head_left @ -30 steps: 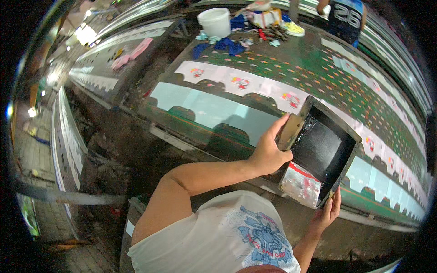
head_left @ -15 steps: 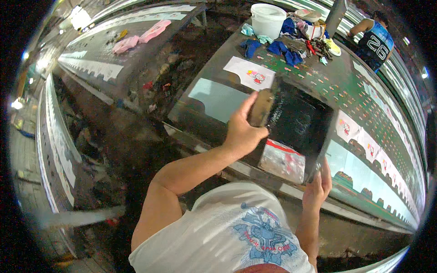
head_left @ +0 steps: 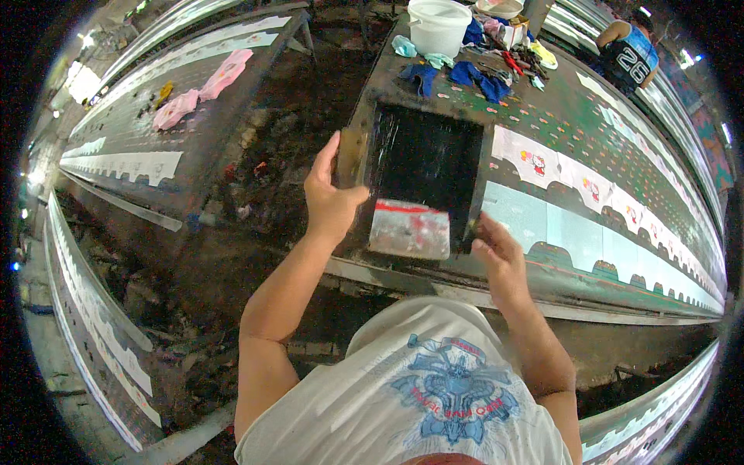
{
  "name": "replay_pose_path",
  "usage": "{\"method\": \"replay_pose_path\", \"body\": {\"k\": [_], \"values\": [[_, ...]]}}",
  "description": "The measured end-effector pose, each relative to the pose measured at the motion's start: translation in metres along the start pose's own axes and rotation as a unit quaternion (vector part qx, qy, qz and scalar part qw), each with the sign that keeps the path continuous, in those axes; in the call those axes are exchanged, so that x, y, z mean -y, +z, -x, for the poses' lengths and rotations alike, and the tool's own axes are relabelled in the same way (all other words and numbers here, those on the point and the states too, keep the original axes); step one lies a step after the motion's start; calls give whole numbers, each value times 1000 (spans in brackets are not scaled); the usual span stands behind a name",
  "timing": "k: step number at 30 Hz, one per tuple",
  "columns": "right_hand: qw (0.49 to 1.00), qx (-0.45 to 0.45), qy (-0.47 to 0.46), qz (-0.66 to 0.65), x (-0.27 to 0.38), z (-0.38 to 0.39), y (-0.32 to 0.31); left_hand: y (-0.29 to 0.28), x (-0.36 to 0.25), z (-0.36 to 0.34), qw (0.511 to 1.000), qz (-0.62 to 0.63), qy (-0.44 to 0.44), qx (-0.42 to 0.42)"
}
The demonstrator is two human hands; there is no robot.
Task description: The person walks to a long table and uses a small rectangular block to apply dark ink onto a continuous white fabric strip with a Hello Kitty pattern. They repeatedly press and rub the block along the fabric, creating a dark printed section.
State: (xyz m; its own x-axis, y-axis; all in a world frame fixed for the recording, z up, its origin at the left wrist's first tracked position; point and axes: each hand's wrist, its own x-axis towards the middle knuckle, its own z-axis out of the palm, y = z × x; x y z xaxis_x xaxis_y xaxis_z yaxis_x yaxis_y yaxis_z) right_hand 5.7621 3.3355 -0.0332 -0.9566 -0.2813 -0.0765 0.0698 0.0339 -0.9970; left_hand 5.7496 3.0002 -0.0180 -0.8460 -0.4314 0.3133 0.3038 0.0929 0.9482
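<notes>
I hold a dark screen-printing frame [head_left: 422, 151] over the near edge of the green printing table. My left hand [head_left: 333, 186] grips a brown wooden strip on the frame's left side, and my right hand [head_left: 500, 252] is closed round the lower right corner. A silver tray-like piece [head_left: 409, 229] with a red streak sits across the frame's lower part. Right of it, white cut fabric pieces [head_left: 535, 161] with small cartoon prints and pale blue pieces [head_left: 535, 217] lie in rows along the table.
A white bucket [head_left: 438, 29] and piled blue rags [head_left: 473, 77] sit at the table's far end. A co-worker in a numbered tank top [head_left: 628, 58] stands beyond. A left-hand table [head_left: 116, 132] carries pink pieces [head_left: 221, 74] and white rows; a dark littered floor [head_left: 271, 101] lies between.
Both hands and the frame have moved left along the table, and the frame has turned more square to me. More printed pieces now show to its right.
</notes>
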Motion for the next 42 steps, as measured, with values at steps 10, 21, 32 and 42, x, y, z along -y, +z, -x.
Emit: {"method": "replay_pose_path", "body": {"k": [10, 21, 32, 42], "values": [[963, 48, 50, 259, -18, 9, 6, -34, 56, 31, 996, -36, -78, 27], [813, 233, -332, 418, 30, -17, 72, -38, 68, 26, 986, 10, -162, 21], [811, 246, -320, 424, 27, -40, 89, -42, 66, 24, 984, 2, -178, 27], [837, 272, -179, 439, 43, -93, 70, -50, 60, 23, 981, 28, -191, 32]]}}
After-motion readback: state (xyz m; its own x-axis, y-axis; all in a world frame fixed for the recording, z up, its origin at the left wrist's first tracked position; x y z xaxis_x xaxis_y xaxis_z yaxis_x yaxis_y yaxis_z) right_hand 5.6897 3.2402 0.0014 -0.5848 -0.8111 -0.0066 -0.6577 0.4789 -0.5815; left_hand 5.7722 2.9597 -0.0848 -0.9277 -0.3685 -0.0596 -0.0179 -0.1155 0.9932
